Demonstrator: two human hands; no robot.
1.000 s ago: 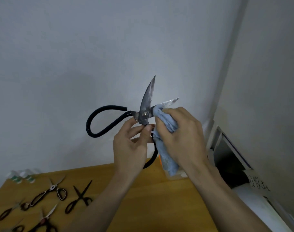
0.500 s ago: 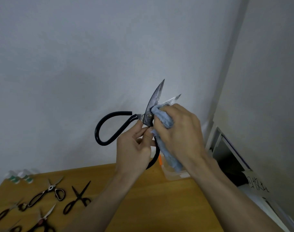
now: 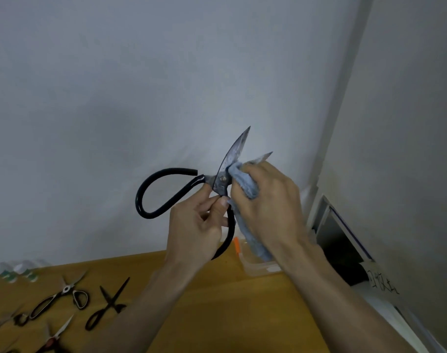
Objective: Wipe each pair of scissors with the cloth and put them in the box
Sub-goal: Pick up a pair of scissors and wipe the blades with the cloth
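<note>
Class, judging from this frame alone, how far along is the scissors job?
Done: nothing visibly boxed; the clear box is mostly hidden. In hand: left hand grips large black scissors; right hand rubs them with blue cloth. Left: several scissors lie on the table.

Pale grey wall [image 3: 140, 98] behind a wooden table [image 3: 217, 301], dim room corner at right

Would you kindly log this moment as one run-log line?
step: wiping | left hand: grips black-handled scissors, blades open | right hand: presses blue cloth on blade | box: behind hands
</note>
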